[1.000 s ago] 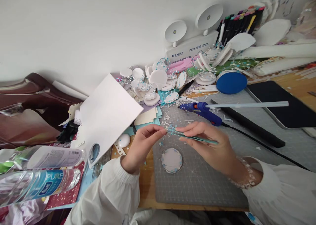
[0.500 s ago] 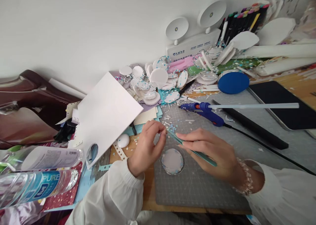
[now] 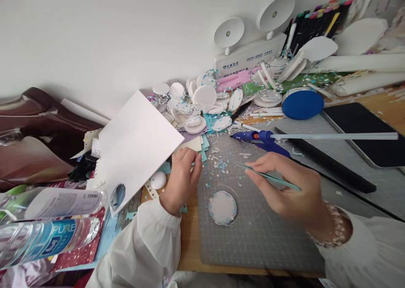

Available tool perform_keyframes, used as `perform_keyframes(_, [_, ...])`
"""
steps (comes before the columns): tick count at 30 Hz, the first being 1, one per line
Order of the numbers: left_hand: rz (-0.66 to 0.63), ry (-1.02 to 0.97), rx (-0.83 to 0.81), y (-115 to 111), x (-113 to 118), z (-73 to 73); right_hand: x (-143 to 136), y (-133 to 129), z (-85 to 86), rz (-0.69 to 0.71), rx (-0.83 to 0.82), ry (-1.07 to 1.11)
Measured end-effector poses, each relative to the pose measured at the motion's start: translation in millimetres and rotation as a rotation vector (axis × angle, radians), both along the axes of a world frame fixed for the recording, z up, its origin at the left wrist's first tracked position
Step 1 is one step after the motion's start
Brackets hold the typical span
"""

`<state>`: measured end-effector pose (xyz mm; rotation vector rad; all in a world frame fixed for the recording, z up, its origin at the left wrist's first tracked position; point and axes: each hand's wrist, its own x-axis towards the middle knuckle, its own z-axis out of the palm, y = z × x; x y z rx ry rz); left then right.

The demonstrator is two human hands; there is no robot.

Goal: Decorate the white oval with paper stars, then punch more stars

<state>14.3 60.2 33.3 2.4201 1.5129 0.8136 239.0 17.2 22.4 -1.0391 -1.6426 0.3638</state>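
Hands [image 3: 286, 187] parted, slim teal tweezers [image 3: 274, 178] in right

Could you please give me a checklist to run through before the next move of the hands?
1. Tweezers held in the right hand: ok.
2. Left hand free of small pieces: cannot tell, its inner side is hidden.
3. White disc lying flat on the cutting mat: ok.
4. Small stars on the mat, not covered by either hand: ok.
5. Mat free of white scraps: not ok, several lie about.
6. Glue gun cool: cannot tell.
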Motion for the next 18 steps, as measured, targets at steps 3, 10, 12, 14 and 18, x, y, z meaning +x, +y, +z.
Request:
perform_keyframes(3, [-0.054,-0.028,-0.026,2.1,0.7,-1.0,4.3,8.1,-0.4,0.031,-0.137,-0.066])
perform_keyframes(10, [-0.122,-0.034,0.000,0.7,-5.6,6.2,11.8,16.2,-1.1,0.114,-0.343,-0.216])
perform_keyframes(12, [-0.104,-0.065,0.011,-2.7,-5.5,11.7,11.9,16.3,-2.3,0.124,-0.359,-0.240])
perform_keyframes(14, [-0.095,-0.142,-0.025,-7.7,-4.5,16.6,11.4,15.8,-3.2,0.126,-0.368,-0.254])
perform_keyframes(18, [-0.117,-0.257,-0.207,-20.8,-2.4,19.0,10.1,13.4,-1.6,0.117,-0.339,-0.214])
